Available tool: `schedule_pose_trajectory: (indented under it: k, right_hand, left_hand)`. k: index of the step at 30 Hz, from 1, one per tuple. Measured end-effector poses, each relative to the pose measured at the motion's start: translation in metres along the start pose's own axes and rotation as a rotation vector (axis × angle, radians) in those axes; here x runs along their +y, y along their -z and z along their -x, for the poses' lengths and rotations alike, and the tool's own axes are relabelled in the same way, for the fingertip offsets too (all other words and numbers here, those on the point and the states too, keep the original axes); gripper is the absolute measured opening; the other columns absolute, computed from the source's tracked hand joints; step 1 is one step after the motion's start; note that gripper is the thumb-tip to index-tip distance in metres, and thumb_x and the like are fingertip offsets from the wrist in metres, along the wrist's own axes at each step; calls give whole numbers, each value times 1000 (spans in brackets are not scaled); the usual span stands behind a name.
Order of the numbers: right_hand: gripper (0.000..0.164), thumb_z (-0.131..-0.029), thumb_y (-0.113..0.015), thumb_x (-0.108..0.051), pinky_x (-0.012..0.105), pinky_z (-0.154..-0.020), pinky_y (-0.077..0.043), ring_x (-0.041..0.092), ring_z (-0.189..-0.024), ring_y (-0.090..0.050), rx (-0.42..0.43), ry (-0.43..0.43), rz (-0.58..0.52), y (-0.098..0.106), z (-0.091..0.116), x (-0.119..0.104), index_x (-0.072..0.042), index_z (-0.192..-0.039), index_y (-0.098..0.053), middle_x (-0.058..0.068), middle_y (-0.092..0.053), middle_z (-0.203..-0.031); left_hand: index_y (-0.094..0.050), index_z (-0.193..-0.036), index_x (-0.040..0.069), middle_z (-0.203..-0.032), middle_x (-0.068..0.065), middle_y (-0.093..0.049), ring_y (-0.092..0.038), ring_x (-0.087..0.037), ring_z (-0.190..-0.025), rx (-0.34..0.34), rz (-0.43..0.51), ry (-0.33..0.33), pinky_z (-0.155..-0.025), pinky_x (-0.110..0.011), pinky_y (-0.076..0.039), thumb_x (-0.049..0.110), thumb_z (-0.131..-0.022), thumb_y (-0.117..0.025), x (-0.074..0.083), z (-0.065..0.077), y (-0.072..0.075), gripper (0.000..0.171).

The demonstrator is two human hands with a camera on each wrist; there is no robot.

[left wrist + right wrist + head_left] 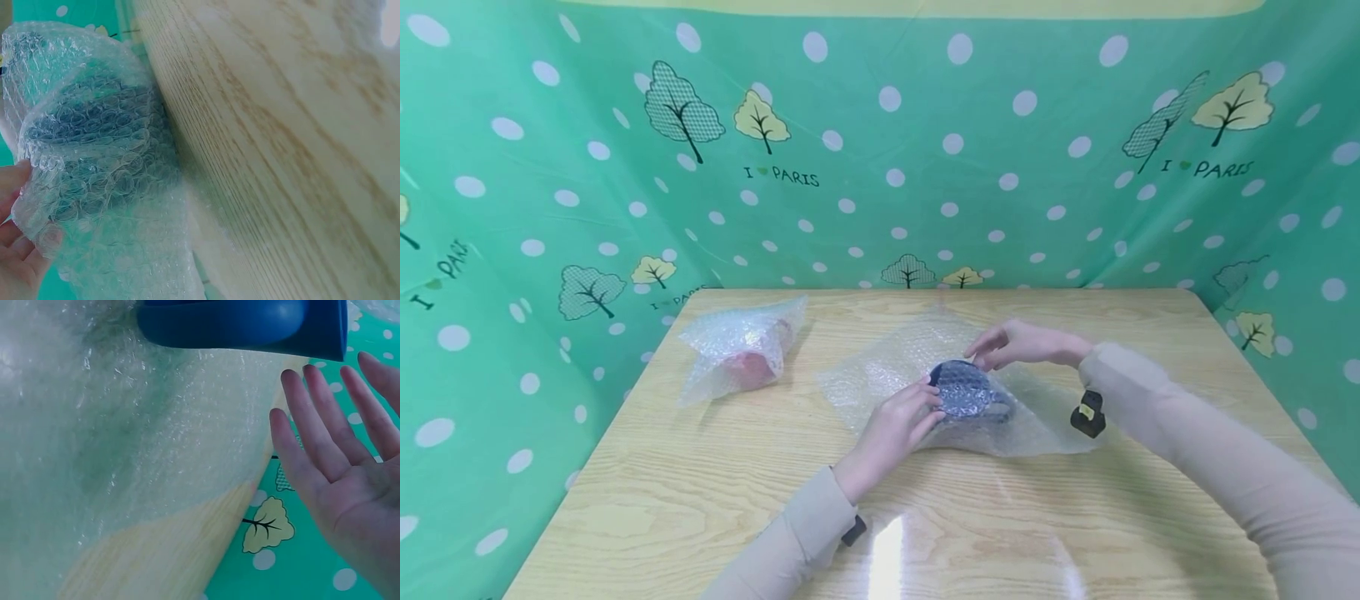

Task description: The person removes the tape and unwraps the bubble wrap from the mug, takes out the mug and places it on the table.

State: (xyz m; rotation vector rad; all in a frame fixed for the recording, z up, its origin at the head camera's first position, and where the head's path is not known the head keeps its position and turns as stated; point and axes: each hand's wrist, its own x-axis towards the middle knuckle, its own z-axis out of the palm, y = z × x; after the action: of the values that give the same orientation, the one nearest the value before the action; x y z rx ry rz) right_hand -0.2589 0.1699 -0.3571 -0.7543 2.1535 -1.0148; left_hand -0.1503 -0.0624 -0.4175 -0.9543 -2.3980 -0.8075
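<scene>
A dark blue mug lies tilted on a sheet of bubble wrap at the middle of the table, with a layer of the wrap folded over its near side. At the mug's left side, my left hand holds the wrap against it. In the left wrist view, the fingers and thumb of that left hand pinch the wrap's edge. My right hand is just beyond the mug's upper right rim. The right wrist view shows this right hand with spread, fairly straight fingers, apart from the mug.
At the table's back left lies another bubble-wrapped bundle with a pink thing inside. The wooden table backs onto a green dotted cloth, which also hangs at both sides.
</scene>
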Motion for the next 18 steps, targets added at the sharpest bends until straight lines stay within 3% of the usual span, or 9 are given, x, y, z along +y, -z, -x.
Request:
schedule_pose_trajectory:
  k: [6, 18]
  right_hand:
    - [39, -81, -61, -20, 37, -84, -48, 24, -100, -57, 18, 15, 23, -4, 0, 4, -3, -116, -56, 15, -59, -112]
    - [39, -79, -63, -13, 36, -84, -48, 26, -102, -55, 48, 27, -22, -10, -3, 10, -3, -116, -56, 15, -59, -112]
  left_hand:
    - [-63, -90, 6, -100, -8, -63, -54, -22, -107, -1, 8, 5, -94, -23, -39, 13, -79, -64, 1, 0, 0, 13]
    - [-63, -91, 6, -101, -8, -63, -54, -22, -108, 5, 9, 7, -94, -24, -40, 14, -80, -64, 1, 0, 0, 14]
